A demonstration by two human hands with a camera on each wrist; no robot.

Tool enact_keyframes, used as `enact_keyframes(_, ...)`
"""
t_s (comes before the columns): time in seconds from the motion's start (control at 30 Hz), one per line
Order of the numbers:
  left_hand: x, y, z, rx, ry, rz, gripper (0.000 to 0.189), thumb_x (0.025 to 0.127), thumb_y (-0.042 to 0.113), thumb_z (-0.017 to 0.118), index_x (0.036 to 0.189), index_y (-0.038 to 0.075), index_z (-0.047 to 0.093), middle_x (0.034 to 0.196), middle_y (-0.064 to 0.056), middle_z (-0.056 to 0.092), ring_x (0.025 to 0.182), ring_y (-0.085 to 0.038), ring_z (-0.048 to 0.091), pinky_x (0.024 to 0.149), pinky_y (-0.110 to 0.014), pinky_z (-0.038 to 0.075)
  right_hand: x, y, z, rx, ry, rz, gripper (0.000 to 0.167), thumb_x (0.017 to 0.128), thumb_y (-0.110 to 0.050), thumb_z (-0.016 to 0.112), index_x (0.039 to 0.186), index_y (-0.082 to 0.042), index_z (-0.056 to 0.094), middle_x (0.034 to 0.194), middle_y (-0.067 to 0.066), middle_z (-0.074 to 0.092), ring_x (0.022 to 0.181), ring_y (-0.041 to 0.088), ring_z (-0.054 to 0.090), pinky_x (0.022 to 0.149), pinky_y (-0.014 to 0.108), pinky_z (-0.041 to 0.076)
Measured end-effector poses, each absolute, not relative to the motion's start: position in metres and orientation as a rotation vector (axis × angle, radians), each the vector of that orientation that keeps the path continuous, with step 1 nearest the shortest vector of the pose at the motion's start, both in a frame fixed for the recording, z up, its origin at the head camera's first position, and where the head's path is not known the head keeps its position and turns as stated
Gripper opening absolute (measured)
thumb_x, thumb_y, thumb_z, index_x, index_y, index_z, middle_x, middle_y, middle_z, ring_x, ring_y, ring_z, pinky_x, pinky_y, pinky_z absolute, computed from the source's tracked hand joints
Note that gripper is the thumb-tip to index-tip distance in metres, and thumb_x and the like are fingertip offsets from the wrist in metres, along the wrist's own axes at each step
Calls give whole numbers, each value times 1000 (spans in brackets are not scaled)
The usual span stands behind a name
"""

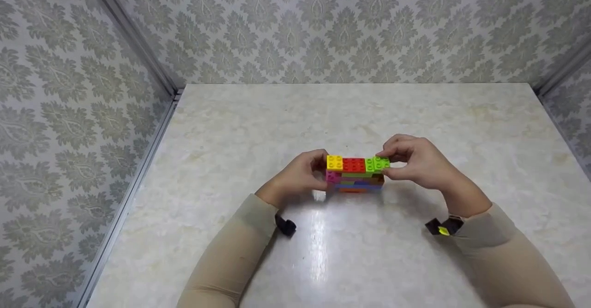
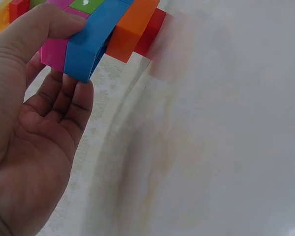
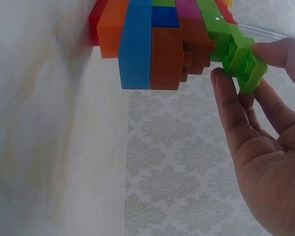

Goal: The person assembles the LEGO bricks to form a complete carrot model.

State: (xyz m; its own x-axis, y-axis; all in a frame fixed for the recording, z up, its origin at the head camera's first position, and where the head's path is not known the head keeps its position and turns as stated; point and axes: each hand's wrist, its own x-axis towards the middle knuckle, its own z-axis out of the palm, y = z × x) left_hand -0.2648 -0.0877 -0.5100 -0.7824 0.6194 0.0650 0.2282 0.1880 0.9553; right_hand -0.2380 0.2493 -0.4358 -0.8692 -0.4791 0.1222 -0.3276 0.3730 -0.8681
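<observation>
A wall of toy building bricks [image 1: 355, 182] stands upright on the table, its rows mixing blue, orange, brown, pink and green. Along its top, a yellow brick [image 1: 334, 162], a red brick [image 1: 354, 165] and green pieces form a line. My left hand [image 1: 300, 174] grips the wall's left end, thumb across the front near the pink and blue bricks [image 2: 90, 39]. At the top right corner, my right hand [image 1: 422, 165] pinches a light green brick [image 3: 250, 71] between thumb and fingers. That brick juts past the wall's end, with studs showing on it.
The pale marbled table [image 1: 221, 128] reaches back to a patterned wall panel [image 1: 318, 31], with another panel [image 1: 55, 114] along the left side. Dark straps with small attachments [image 1: 286, 226] sit at both wrists.
</observation>
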Motion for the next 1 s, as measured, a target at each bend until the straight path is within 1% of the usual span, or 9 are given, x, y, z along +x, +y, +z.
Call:
enact_keyframes(0.2,-265,-89,-510,798,2122,1624,37,85,-2,88,116,3,69,121,-13,78,102,-17,70,102,-31,58,-239,250,-437,-735,2442,-1509,29,93,6,85,120,-4,85,121,13,71,109,13,72,100,19,61)
enact_keyframes(0.4,-265,-89,-509,781,2110,1612,38,86,-2,87,119,3,68,126,-13,77,106,-20,69,103,-31,57,-242,249,-439,-740,2394,-1493,27,96,4,82,122,-2,77,125,16,70,114,14,71,104,18,58)
enact_keyframes(0.53,-265,-89,-508,776,2119,1593,42,87,-1,85,125,4,69,129,-11,76,110,-21,69,105,-33,57,-243,252,-441,-748,2414,-1423,39,96,-2,86,132,-4,72,134,16,69,121,14,68,109,20,54)
enact_keyframes(0.63,-264,-90,-508,775,2124,1580,44,88,-1,84,129,5,69,130,-11,76,111,-21,69,107,-34,57,-244,255,-445,-732,2413,-1355,52,94,-7,90,141,-5,67,143,14,68,128,17,66,114,26,53)
enact_keyframes(0.73,-265,-91,-508,775,2136,1568,45,88,-1,84,131,5,69,130,-11,76,111,-22,69,108,-34,57,-247,254,-453,-700,2366,-1306,58,93,-8,91,145,-5,65,145,13,68,132,25,65,118,39,54)
enact_keyframes(0.8,-265,-91,-508,775,2145,1567,46,87,0,84,131,5,70,131,-11,76,112,-21,69,109,-34,57,-249,253,-459,-675,2336,-1285,58,92,-6,91,144,-6,65,144,12,69,134,31,67,119,49,54)
enact_keyframes(0.87,-265,-90,-508,775,2151,1564,47,87,0,85,131,6,70,131,-11,76,112,-21,69,110,-34,57,-250,251,-465,-651,2323,-1270,57,91,-4,89,142,-6,65,142,13,71,134,36,68,119,57,53)
enact_keyframes(0.93,-265,-90,-508,776,2147,1565,47,87,0,85,132,5,69,132,-12,76,112,-21,69,110,-36,57,-251,250,-469,-637,2323,-1263,54,91,-2,88,140,-6,66,142,14,73,137,38,69,119,60,54)
enact_keyframes(1.0,-265,-89,-508,774,2142,1563,48,87,0,85,132,5,69,132,-12,76,112,-21,68,110,-37,57,-251,249,-473,-621,2328,-1263,52,90,-1,87,138,-6,67,141,14,74,137,37,69,118,60,54)
